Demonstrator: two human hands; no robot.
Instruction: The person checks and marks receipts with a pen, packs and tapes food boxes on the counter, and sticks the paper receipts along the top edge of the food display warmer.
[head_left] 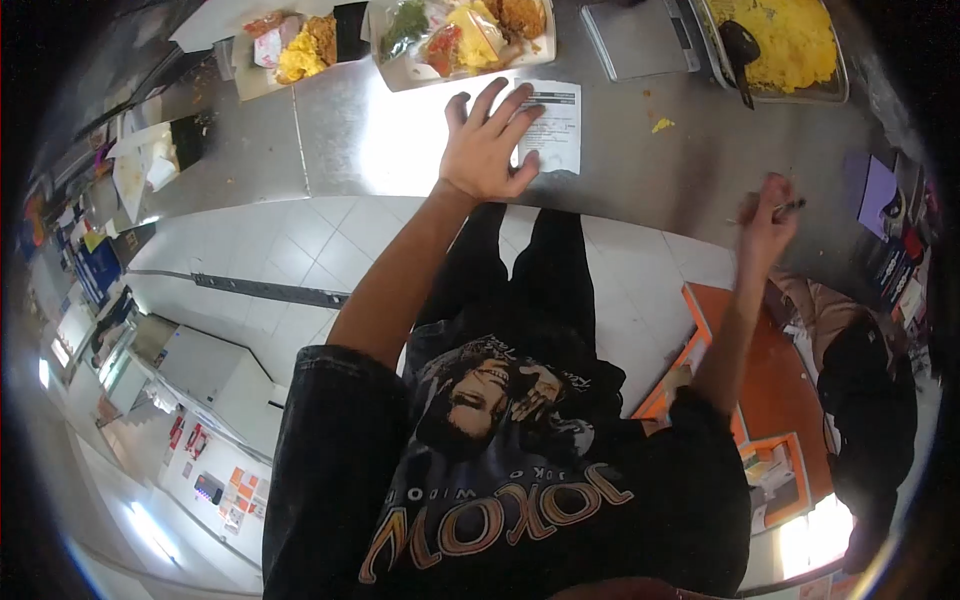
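My left hand (488, 145) lies flat with its fingers spread on the steel counter. Its fingertips and thumb overlap the left edge of a small printed paper slip (556, 135). To the right, my right hand (768, 222) is held near the counter's front edge, its fingers closed around a thin, dark-tipped object that looks like a pen (792, 205). Beyond my left hand stands an open food box (385, 72) with scrambled egg, fried pieces, greens and a clear packet. A second food box (250, 82) sits to its left.
A tray (843, 92) of yellow egg with a black spoon (740, 52) stands at the back right, beside a flat silver scale-like device (640, 45). Purple packaging (877, 195) lies far right. Below the counter (400, 190) are orange shelving (770, 370) and a dark jacket (868, 390).
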